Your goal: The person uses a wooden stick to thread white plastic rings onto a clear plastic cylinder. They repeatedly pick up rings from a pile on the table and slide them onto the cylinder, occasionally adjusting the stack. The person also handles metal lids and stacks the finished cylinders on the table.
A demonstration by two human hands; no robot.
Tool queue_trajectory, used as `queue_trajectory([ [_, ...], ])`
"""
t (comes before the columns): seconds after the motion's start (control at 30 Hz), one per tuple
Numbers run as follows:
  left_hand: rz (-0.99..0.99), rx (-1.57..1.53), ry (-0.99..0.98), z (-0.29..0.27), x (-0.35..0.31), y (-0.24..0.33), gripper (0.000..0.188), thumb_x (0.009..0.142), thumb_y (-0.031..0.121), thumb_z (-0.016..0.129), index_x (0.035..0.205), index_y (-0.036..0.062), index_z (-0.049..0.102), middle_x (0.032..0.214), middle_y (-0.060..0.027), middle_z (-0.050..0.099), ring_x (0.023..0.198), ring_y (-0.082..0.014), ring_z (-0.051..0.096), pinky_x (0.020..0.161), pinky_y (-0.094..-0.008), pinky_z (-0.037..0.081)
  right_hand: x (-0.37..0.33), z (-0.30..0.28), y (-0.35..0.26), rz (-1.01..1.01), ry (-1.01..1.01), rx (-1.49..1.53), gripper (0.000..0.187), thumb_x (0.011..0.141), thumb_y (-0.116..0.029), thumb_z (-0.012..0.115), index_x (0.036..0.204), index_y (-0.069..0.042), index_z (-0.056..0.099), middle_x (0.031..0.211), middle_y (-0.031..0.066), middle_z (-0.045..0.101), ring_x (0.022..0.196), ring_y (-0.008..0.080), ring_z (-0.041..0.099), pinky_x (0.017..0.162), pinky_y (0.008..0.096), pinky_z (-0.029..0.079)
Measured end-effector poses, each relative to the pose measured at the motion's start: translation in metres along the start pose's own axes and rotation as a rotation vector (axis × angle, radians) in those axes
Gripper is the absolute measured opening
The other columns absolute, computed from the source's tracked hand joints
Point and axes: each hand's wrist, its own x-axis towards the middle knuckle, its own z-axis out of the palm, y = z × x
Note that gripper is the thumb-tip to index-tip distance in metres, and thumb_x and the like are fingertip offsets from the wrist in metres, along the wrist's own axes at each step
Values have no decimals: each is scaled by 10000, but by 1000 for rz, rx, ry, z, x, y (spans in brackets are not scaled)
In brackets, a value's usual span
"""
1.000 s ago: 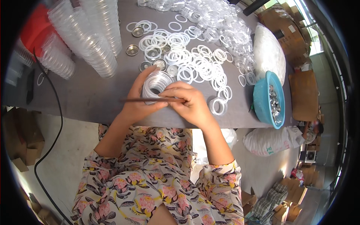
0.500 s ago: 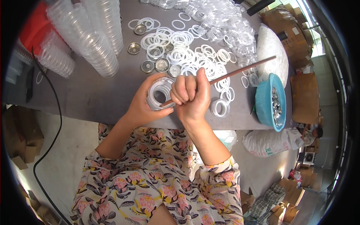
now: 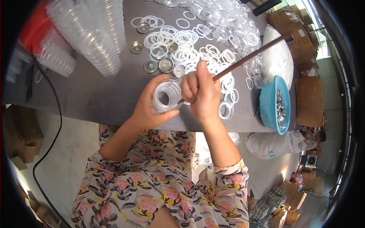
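Note:
My left hand [image 3: 146,104] is wrapped round a clear, ribbed plastic cylinder [image 3: 173,88] with an open middle; whether it is one piece or stacked rings I cannot tell. Close by on the right, my right hand [image 3: 206,97] is closed round a thin brown stick [image 3: 253,57]. The stick's long end slants up to the right, and its short lower end reaches the cylinder's right rim. Beyond both hands lies a spread of flat white rings [image 3: 208,60]. Several round metal caps [image 3: 165,65] sit along its left side.
Tall stacks of clear plastic cups [image 3: 102,53] stand at the left by a red object [image 3: 36,28]. Clear plastic rings [image 3: 213,17] are heaped at the back. At right are a white bag [image 3: 277,57] and a blue basket [image 3: 268,106] of metal pieces. A black cable [image 3: 57,98] hangs left.
My right hand has moved right and away from the cylinder, drawing the stick's lower end towards the rim. My left hand and the cylinder have shifted slightly right.

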Motion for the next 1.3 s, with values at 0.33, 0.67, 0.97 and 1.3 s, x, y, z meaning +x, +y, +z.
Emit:
queue_trajectory([
  [0.33,-6,4,3,2,1,3,771,628,67,692,1291,-2,304,1201,-116,446,1130,-185,439,953,-330,352,24,27,30,-261,110,-142,512,945,-307,408,483,-121,289,428,-24,325,379,66,287,363,228,202],
  [0.67,28,45,-13,5,4,3,735,641,48,685,1281,21,324,1158,-102,470,1072,-175,483,916,-321,391,-75,-147,33,-316,531,-1249,130,833,-143,587,772,-49,652,689,57,564,495,167,514,468,291,405],
  [0.97,31,36,-2,3,2,0,742,648,28,699,1284,29,316,1164,-96,460,1070,-165,481,910,-314,394,-96,-132,37,-414,426,-1276,190,715,-37,677,902,-69,670,883,73,623,709,207,618,616,288,493],
  [1.3,70,1,-101,-8,8,13,917,580,90,796,1333,26,277,1272,-122,419,1193,-208,406,982,-340,344,-42,-46,-2,-496,-443,-1069,245,710,43,639,921,-77,671,882,55,630,671,154,611,587,254,505],
])
